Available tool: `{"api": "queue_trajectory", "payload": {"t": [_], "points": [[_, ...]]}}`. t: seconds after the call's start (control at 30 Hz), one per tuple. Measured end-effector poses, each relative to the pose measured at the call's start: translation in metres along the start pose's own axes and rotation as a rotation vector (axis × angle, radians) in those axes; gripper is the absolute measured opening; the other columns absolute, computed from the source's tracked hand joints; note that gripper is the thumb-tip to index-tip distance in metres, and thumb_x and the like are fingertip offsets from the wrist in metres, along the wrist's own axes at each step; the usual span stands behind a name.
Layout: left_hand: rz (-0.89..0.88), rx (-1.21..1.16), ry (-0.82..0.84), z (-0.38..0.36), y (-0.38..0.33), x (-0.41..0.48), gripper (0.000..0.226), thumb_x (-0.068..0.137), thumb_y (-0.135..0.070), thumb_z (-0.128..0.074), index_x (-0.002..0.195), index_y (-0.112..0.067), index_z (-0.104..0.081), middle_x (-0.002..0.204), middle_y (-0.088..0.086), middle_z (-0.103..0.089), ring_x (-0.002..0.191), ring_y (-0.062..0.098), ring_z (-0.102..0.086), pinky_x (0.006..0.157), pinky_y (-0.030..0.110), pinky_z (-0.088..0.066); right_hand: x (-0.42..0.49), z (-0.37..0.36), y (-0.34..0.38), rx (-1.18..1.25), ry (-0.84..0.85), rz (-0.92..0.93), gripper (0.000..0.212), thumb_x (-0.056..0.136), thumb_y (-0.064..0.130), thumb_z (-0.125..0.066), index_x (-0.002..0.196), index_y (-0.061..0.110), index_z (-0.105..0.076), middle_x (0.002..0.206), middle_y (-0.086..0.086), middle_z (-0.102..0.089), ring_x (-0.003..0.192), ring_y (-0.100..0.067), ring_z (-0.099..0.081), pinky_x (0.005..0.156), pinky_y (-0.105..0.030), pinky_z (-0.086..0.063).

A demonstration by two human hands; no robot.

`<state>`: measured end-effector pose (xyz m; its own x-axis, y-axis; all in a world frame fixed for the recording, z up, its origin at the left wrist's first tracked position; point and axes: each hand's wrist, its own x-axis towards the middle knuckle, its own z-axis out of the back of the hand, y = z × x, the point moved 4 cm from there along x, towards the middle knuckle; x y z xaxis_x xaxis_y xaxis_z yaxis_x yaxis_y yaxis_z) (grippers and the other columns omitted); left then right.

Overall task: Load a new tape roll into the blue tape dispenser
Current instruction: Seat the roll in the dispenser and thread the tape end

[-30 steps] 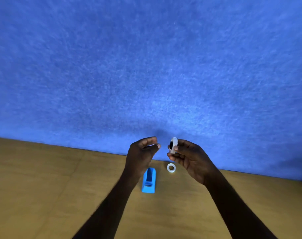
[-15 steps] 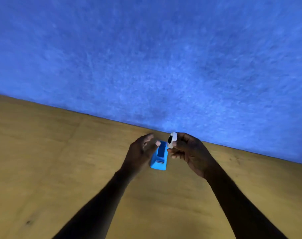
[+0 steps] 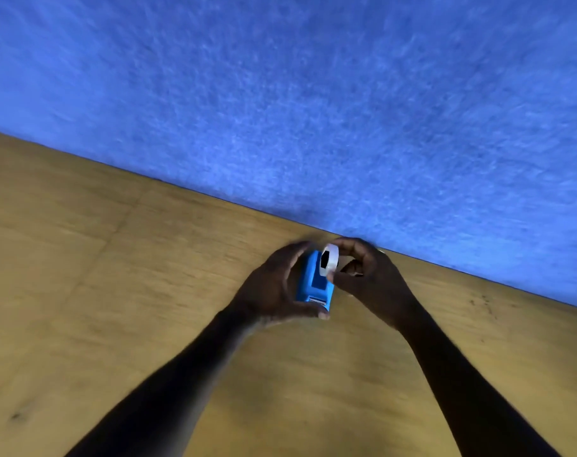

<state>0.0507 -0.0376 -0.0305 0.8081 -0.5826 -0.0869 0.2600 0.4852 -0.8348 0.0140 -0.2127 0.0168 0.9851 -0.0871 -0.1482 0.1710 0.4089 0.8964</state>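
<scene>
Tape roll (image 3: 330, 262) over dispenser (image 3: 309, 285) — table (image 3: 115, 291) beneath

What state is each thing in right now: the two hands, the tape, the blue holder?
left hand: grips the blue tape dispenser, thumb at its near end.
right hand: pinches the tape roll.
tape roll: on edge, over the dispenser's far end; whether seated, cannot tell.
blue tape dispenser: held, slot facing up.

Curled left hand (image 3: 270, 289) faces curled right hand (image 3: 374, 280).
</scene>
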Motion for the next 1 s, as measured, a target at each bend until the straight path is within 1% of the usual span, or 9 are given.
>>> {"api": "queue_trajectory", "payload": {"t": [0.13, 0.17, 0.27, 0.4, 0.5, 0.67, 0.77, 0.9, 1.0], "points": [[-0.024, 0.063, -0.001, 0.001, -0.003, -0.001, 0.122, 0.044, -0.075, -0.079, 0.147, -0.048, -0.019, 0.136, -0.055, -0.018, 0.125, -0.033, -0.018, 0.100, 0.003, -0.022, 0.004, 0.000, -0.004, -0.064, -0.015, 0.021, 0.047, 0.076, 0.017, -0.078, 0.114, 0.037, -0.060, 0.099, 0.022, -0.067, 0.072, 0.003, -0.063, 0.061, -0.009, -0.048], [-0.028, 0.074, -0.003, 0.000, -0.004, -0.001, 0.122, 0.044, -0.076, -0.079, 0.147, -0.048, -0.020, 0.134, -0.055, -0.020, 0.124, -0.034, -0.017, 0.098, 0.002, -0.022, 0.004, 0.000, -0.006, -0.068, -0.016, 0.025, 0.047, 0.075, 0.018, -0.078, 0.113, 0.039, -0.059, 0.098, 0.022, -0.067, 0.073, 0.002, -0.063, 0.061, -0.009, -0.048], [-0.045, 0.109, -0.010, -0.001, -0.007, 0.000, 0.121, 0.045, -0.075, -0.080, 0.147, -0.045, -0.023, 0.143, -0.037, -0.029, 0.124, -0.031, -0.021, 0.099, 0.004, -0.023, 0.006, -0.002, -0.009, -0.053, -0.014, 0.032, 0.048, 0.074, 0.019, -0.078, 0.112, 0.040, -0.059, 0.094, 0.022, -0.068, 0.071, -0.003, -0.063, 0.062, -0.013, -0.050], [-0.066, 0.157, -0.008, -0.003, -0.009, 0.001, 0.119, 0.047, -0.073, -0.079, 0.149, -0.040, -0.025, 0.149, -0.025, -0.032, 0.131, -0.015, -0.028, 0.105, 0.011, -0.027, 0.006, -0.004, -0.013, -0.065, -0.001, 0.046, 0.048, 0.073, 0.021, -0.078, 0.112, 0.040, -0.059, 0.089, 0.014, -0.068, 0.067, -0.007, -0.062, 0.060, -0.022, -0.053], [-0.080, 0.196, -0.015, -0.004, -0.009, 0.001, 0.115, 0.054, -0.067, -0.079, 0.150, -0.038, -0.024, 0.152, -0.020, -0.033, 0.135, -0.009, -0.028, 0.107, 0.014, -0.027, 0.007, -0.005, -0.017, -0.067, -0.014, 0.044, 0.050, 0.072, 0.018, -0.078, 0.111, 0.041, -0.059, 0.085, 0.005, -0.069, 0.069, -0.015, -0.063, 0.061, -0.027, -0.055], [-0.069, 0.209, -0.021, -0.002, -0.008, 0.000, 0.111, 0.058, -0.063, -0.080, 0.150, -0.038, -0.023, 0.150, -0.018, -0.034, 0.128, -0.018, -0.022, 0.099, 0.002, -0.017, 0.007, -0.007, -0.016, -0.096, -0.014, 0.066, 0.050, 0.072, 0.018, -0.078, 0.110, 0.043, -0.057, 0.086, 0.018, -0.067, 0.069, -0.005, -0.062, 0.060, -0.018, -0.054], [-0.057, 0.211, -0.020, -0.002, -0.008, 0.000, 0.110, 0.058, -0.062, -0.080, 0.150, -0.037, -0.024, 0.151, -0.016, -0.036, 0.130, -0.015, -0.025, 0.099, 0.003, -0.017, 0.007, -0.007, -0.014, -0.094, -0.017, 0.074, 0.050, 0.072, 0.018, -0.078, 0.110, 0.042, -0.057, 0.087, 0.021, -0.066, 0.069, -0.004, -0.062, 0.061, -0.018, -0.053], [-0.053, 0.212, -0.017, -0.003, -0.008, -0.001, 0.110, 0.058, -0.063, -0.080, 0.149, -0.038, -0.023, 0.151, -0.016, -0.037, 0.122, -0.021, -0.019, 0.095, 0.001, -0.017, 0.007, -0.008, -0.015, -0.085, -0.020, 0.065, 0.049, 0.070, 0.021, -0.080, 0.109, 0.042, -0.058, 0.084, 0.017, -0.066, 0.069, -0.004, -0.062, 0.059, -0.015, -0.052], [-0.053, 0.218, -0.019, -0.003, -0.008, 0.000, 0.109, 0.059, -0.062, -0.080, 0.149, -0.038, -0.023, 0.149, -0.016, -0.038, 0.122, -0.020, -0.021, 0.095, 0.002, -0.018, 0.007, -0.007, -0.015, -0.087, -0.011, 0.068, 0.050, 0.070, 0.021, -0.081, 0.109, 0.043, -0.058, 0.084, 0.024, -0.065, 0.069, 0.000, -0.061, 0.060, -0.011, -0.050]]}}
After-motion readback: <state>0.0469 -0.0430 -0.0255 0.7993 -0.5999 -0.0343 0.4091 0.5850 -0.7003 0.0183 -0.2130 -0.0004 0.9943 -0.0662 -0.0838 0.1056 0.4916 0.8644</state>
